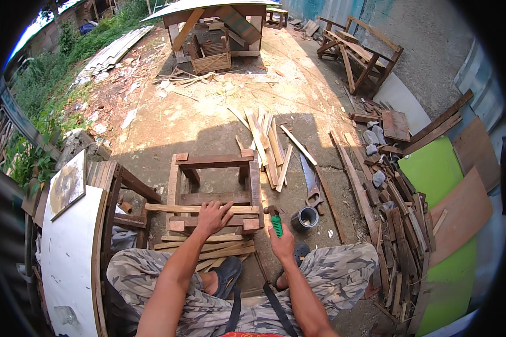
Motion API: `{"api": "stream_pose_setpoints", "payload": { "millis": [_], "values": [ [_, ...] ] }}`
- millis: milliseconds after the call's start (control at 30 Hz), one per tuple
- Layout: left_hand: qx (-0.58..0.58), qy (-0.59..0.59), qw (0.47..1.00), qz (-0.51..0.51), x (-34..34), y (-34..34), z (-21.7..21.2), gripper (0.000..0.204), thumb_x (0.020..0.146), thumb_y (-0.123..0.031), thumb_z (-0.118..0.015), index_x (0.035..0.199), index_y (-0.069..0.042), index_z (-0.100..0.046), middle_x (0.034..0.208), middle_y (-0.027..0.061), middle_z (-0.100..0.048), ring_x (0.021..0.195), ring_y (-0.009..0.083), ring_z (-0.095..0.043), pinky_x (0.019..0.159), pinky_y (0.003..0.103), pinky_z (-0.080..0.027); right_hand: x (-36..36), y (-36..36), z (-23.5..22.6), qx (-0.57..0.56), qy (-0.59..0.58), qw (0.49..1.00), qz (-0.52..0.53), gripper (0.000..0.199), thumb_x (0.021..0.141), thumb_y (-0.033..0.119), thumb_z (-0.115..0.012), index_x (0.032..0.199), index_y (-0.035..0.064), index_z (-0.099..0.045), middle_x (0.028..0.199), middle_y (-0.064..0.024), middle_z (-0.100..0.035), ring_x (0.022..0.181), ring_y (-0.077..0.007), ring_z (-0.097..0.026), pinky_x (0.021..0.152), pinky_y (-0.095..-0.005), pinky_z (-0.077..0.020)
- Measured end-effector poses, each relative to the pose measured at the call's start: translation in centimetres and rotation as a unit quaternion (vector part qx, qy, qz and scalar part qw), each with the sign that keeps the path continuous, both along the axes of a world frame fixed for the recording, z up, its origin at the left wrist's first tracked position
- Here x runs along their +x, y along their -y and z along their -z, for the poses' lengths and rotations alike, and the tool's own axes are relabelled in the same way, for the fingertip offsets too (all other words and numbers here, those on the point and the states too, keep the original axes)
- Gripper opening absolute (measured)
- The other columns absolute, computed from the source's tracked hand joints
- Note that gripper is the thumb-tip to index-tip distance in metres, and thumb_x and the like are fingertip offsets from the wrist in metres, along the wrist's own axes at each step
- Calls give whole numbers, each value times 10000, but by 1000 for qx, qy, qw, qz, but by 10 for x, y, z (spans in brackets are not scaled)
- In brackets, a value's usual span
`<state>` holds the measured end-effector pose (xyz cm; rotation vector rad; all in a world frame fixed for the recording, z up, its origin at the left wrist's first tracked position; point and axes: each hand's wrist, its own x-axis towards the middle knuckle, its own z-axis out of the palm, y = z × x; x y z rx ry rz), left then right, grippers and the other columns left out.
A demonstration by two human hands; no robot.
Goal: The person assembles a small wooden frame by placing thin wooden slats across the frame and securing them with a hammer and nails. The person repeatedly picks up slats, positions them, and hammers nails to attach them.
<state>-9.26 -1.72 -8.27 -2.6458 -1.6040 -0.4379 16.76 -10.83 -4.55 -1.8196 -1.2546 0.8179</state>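
Observation:
In front of me stands a wooden stool frame (257, 191) with square corner legs pointing up. A pale wooden slat (171, 208) lies across its near part, sticking out past the left side. My left hand (211, 218) is closed over the slat's middle and holds it against the frame. To the right of the frame, my right hand (281, 241) grips a hammer (275, 220) by its green handle, head upward. A dark metal can (305, 218) with something inside stands just right of the hammer. Behind the can lies a handsaw (312, 188) with a brown handle.
Pale slats (270, 146) lie loosely beyond the frame; more slats (230, 247) lie between my feet. A white-topped table (67, 253) stands at left. Scrap wood (402, 236) is heaped at right, near a bench (365, 50). A roofed wooden structure (213, 10) stands far ahead.

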Motion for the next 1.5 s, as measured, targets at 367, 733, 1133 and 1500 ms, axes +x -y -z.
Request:
{"api": "stream_pose_setpoints", "payload": {
  "millis": [367,733,1133,1500],
  "values": [
    [43,79,996,-15,-2,5,0,338,902,-429,-651,1185,-251,-705,817,56,-600,821,233,-586,755,392,-392,-27,-18,-39,97,-28,994,-31,313,932,228,-654,1168,28,-607,840,-238,-674,797,-412,-686,689,-440,-515],
    [53,63,997,-12,-1,5,-4,358,886,-402,-670,1201,-235,-697,800,45,-584,793,220,-571,740,393,-387,-38,-21,-41,132,-57,990,-7,322,928,253,-645,1153,25,-609,805,-253,-660,757,-449,-662,676,-498,-498],
    [52,56,997,-14,-1,5,-2,344,888,-405,-671,1190,-243,-702,800,35,-586,801,212,-571,754,388,-397,-33,-19,-39,112,-24,993,-19,259,916,159,-650,1116,5,-590,780,-247,-647,789,-451,-665,654,-491,-498],
    [54,48,997,-13,-1,4,0,359,891,-437,-663,1199,-257,-697,807,37,-598,801,216,-579,753,388,-402,-38,-21,-25,90,-40,995,5,283,925,232,-648,1091,5,-615,804,-242,-660,776,-429,-669,678,-485,-503]
  ]
}}
